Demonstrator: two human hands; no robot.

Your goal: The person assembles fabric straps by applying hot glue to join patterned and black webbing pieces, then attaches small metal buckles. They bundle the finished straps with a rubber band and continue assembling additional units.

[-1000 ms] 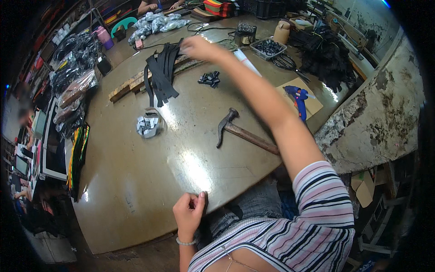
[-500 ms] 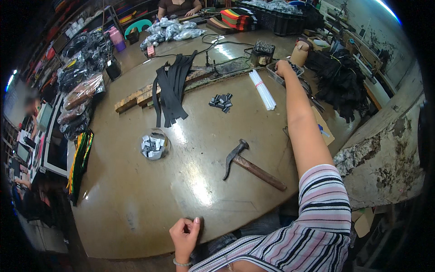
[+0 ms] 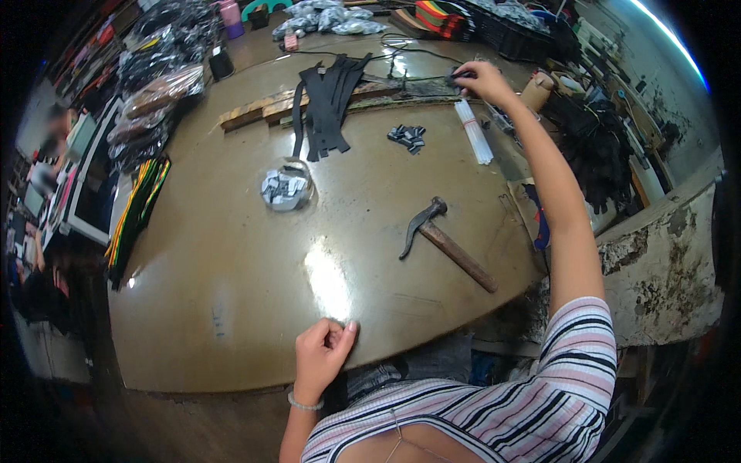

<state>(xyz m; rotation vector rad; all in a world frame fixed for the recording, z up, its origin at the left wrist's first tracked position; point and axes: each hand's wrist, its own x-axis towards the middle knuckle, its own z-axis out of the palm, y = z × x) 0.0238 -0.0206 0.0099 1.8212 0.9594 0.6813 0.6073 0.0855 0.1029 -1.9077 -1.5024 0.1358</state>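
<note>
My right hand (image 3: 485,83) reaches across to the far right of the table, its fingers closed and pointing left. Something small and dark shows at the fingertips; I cannot make out whether it is held or lies behind them. My left hand (image 3: 324,351) rests at the near table edge in a loose fist, thumb up, with nothing seen in it. A hammer (image 3: 444,239) with a wooden handle lies between the hands. Beyond it are a small pile of black pieces (image 3: 407,138) and a bundle of white sticks (image 3: 474,133) held by a pink band.
Black straps (image 3: 330,104) lie over a wooden bar (image 3: 245,117). A clear round tub (image 3: 285,187) holds small grey-and-white pieces. Black material (image 3: 594,147) is heaped at the right, beside a brown cone (image 3: 536,91). Plastic-wrapped bundles (image 3: 154,100) line the left edge.
My right hand has lifted from the container at the far right and moved a little left, fingers closed. My left hand stays by the near edge. The whole view has shifted.
</note>
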